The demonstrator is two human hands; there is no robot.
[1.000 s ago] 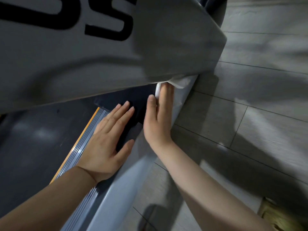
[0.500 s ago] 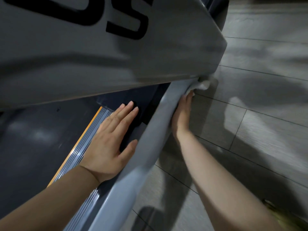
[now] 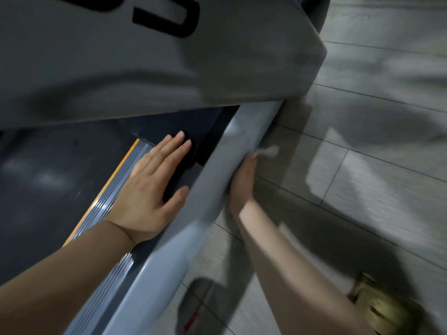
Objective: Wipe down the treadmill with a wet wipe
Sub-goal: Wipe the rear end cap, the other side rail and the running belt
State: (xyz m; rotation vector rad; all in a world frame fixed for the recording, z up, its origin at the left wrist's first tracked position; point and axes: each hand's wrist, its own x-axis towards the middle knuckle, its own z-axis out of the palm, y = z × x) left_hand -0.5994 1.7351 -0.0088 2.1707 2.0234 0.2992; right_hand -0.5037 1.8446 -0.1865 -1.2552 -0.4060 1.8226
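1. Since half a second ago, your right hand (image 3: 242, 182) has slid back toward you along the outer face of the side rail (image 3: 212, 189), and the wet wipe (image 3: 267, 151) has come with it, away from the corner under the big panel.
2. Largest in your view is the treadmill's grey panel (image 3: 242, 68), filling the top, with black lettering (image 3: 167, 18) partly cut off at the upper edge.
3. Below it, the dark belt deck (image 3: 36, 180) runs down the left, edged by an orange stripe and a ribbed grey foot strip (image 3: 113, 201).
4. Pale grey floor tiles (image 3: 375, 189) take up the right side, crossed by shadows.
5. Your left hand (image 3: 150, 192) lies flat, fingers straight and together, on the dark surface between the foot strip and the side rail, holding nothing.
6. Your right hand presses against the rail's outer side; its fingers are blurred and partly hidden, so you cannot tell whether they curl round the wipe or lie straight on it.
7. Only a small, blurred white tuft of the wipe shows, at your fingertips, against the rail.
8. At the lower right corner sits a blurred yellowish-green object (image 3: 382, 308).
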